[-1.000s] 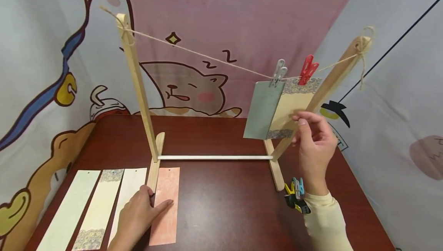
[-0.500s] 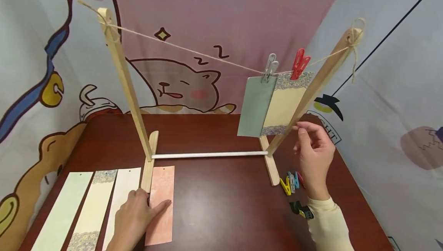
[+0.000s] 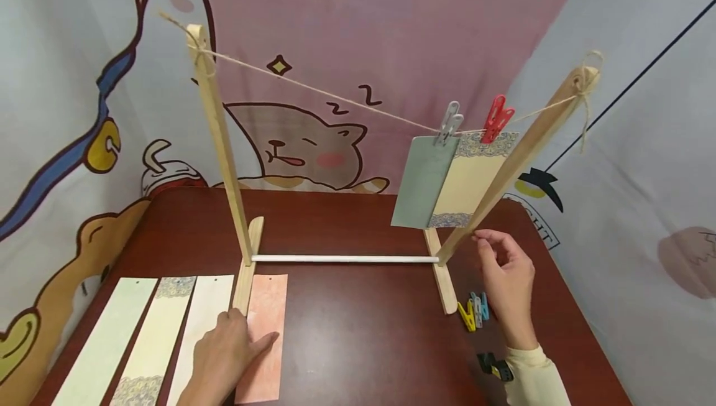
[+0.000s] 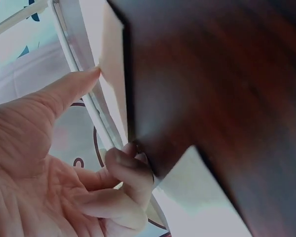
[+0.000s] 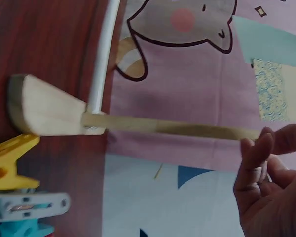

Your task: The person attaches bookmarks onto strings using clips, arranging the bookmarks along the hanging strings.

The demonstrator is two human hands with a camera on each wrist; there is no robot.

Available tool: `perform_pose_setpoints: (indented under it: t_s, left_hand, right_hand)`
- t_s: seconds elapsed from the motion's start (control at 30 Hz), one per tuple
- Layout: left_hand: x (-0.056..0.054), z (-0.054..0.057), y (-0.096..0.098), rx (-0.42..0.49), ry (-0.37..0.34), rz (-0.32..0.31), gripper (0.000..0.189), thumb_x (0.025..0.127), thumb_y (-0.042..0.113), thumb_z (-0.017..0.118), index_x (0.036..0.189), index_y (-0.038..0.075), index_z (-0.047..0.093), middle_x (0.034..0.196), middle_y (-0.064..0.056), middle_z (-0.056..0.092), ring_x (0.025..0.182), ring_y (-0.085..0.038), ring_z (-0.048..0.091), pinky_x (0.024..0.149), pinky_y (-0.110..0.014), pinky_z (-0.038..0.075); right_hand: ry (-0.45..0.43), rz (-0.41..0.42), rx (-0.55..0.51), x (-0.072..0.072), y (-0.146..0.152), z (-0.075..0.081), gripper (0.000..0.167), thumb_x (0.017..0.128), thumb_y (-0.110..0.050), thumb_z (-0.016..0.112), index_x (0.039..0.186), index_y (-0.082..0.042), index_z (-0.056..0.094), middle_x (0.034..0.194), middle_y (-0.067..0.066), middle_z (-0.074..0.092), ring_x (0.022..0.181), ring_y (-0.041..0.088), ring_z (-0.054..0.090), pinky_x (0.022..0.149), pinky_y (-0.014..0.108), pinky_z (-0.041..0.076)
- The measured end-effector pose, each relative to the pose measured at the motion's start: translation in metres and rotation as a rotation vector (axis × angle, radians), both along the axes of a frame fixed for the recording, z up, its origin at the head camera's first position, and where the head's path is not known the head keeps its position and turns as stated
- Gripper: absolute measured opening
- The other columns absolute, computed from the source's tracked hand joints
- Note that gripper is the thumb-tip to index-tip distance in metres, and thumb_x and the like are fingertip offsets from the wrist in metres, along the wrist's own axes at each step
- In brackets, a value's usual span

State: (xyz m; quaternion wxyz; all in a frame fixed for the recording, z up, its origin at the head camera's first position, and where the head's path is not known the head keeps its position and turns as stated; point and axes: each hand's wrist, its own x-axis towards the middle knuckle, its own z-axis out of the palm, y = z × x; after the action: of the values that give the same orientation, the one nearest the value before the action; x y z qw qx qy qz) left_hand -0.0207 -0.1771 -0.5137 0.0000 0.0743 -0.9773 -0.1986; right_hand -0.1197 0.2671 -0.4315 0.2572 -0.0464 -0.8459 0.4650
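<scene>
At the front end of the wooden stand's (image 3: 245, 288) left foot, my left hand (image 3: 220, 353) has its fingers curled round the wood. Its thumb stretches out over a coral card (image 3: 267, 337); in the left wrist view the thumb tip (image 4: 94, 73) meets that card's edge. My right hand (image 3: 506, 278) is beside the lower part of the right post (image 5: 172, 127), fingers loosely bent, nothing seen between them. On the string (image 3: 319, 90) hang a green card (image 3: 425, 185), under a grey clothespin (image 3: 449, 123), and a lace-patterned cream card (image 3: 470, 182), under a red clothespin (image 3: 496, 120).
Left of the stand lie a pale green card (image 3: 106, 337), a cream patterned card (image 3: 151, 337) and a white card (image 3: 204, 319). Yellow (image 3: 467, 317), grey (image 3: 477, 311) and blue clothespins (image 3: 484, 305) lie by the right foot. A white rod (image 3: 347, 259) joins the feet.
My right hand has come down along the right post, away from the patterned card. The left hand stays at the stand's foot. The view shifts a little with the head.
</scene>
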Motion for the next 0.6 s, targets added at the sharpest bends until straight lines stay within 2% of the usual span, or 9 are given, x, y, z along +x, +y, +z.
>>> perform_pose_setpoints:
  t_s: [0.07,0.2,0.33,0.47,0.57,0.6]
  left_hand:
    - [0.001,-0.003,-0.001,-0.014,0.039,-0.018,0.070,0.076,0.050,0.098,0.080,-0.002,0.052,0.075,-0.015,0.050,0.055,-0.035,0.060,0.048,-0.053,0.052]
    - [0.000,-0.010,-0.003,-0.030,0.114,-0.043,0.068,0.073,0.047,0.100,0.079,0.001,0.050,0.071,-0.011,0.051,0.053,-0.030,0.058,0.046,-0.050,0.051]
    - [0.001,-0.005,-0.003,0.015,0.091,-0.035,0.068,0.075,0.043,0.101,0.085,0.003,0.047,0.067,-0.006,0.050,0.055,-0.028,0.058,0.048,-0.050,0.050]
    - [0.000,-0.004,-0.004,0.075,0.057,-0.050,0.066,0.078,0.039,0.100,0.091,0.005,0.045,0.064,-0.003,0.049,0.055,-0.028,0.059,0.048,-0.051,0.049]
    - [-0.002,-0.013,-0.007,0.117,0.099,-0.077,0.062,0.080,0.032,0.099,0.092,0.008,0.044,0.063,0.000,0.046,0.053,-0.025,0.055,0.046,-0.048,0.046]
    - [-0.003,-0.018,-0.009,0.131,0.137,-0.085,0.060,0.080,0.029,0.099,0.092,0.010,0.044,0.062,0.003,0.045,0.052,-0.021,0.053,0.045,-0.045,0.044]
  right_hand:
    - [-0.067,0.000,0.040,0.000,0.003,-0.006,0.020,0.110,-0.025,0.068,0.120,-0.012,0.080,0.099,0.003,0.076,0.064,0.016,0.054,0.054,0.024,0.043]
    - [-0.195,0.049,0.115,0.001,0.009,-0.015,0.024,0.110,-0.029,0.067,0.120,-0.011,0.078,0.104,0.009,0.079,0.068,0.013,0.063,0.056,0.024,0.050]
    - [-0.299,0.128,0.153,0.000,0.014,-0.024,0.028,0.110,-0.031,0.067,0.124,-0.008,0.076,0.100,0.012,0.077,0.070,0.018,0.069,0.058,0.028,0.055]
    - [-0.381,0.173,0.196,-0.001,0.018,-0.030,0.030,0.109,-0.031,0.070,0.125,-0.006,0.074,0.096,0.013,0.073,0.069,0.021,0.066,0.059,0.029,0.052]
    - [-0.418,0.197,0.239,-0.001,0.022,-0.035,0.029,0.109,-0.028,0.071,0.126,-0.005,0.073,0.098,0.011,0.072,0.068,0.019,0.063,0.058,0.031,0.048]
    - [-0.427,0.202,0.253,-0.001,0.023,-0.037,0.029,0.109,-0.027,0.071,0.126,-0.005,0.073,0.099,0.011,0.072,0.069,0.019,0.061,0.058,0.031,0.047]
